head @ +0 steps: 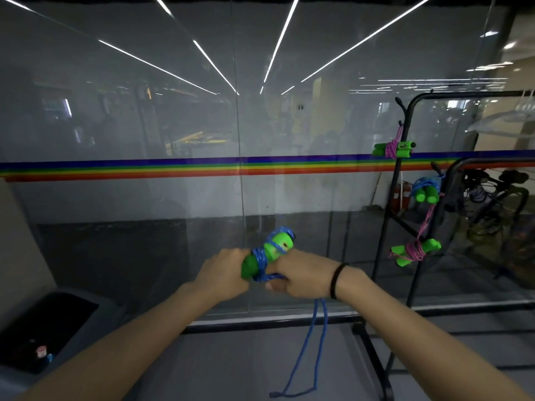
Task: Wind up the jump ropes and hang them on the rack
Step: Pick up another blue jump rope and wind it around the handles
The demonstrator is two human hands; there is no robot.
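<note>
A glass wall [173, 125] fills the background, crossed by 1 horizontal rainbow stripe [173, 168] and reflecting long ceiling lights [282, 39]. A dark bin [43, 328] stands at lower left. Bicycles [498, 204] are parked behind the glass at right.

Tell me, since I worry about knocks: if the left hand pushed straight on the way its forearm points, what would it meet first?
Probably the green handles it already grips, wound in blue rope, with the right hand closed on them from the other side. Beyond those stands the glass wall, though its depth is unclear.
</note>
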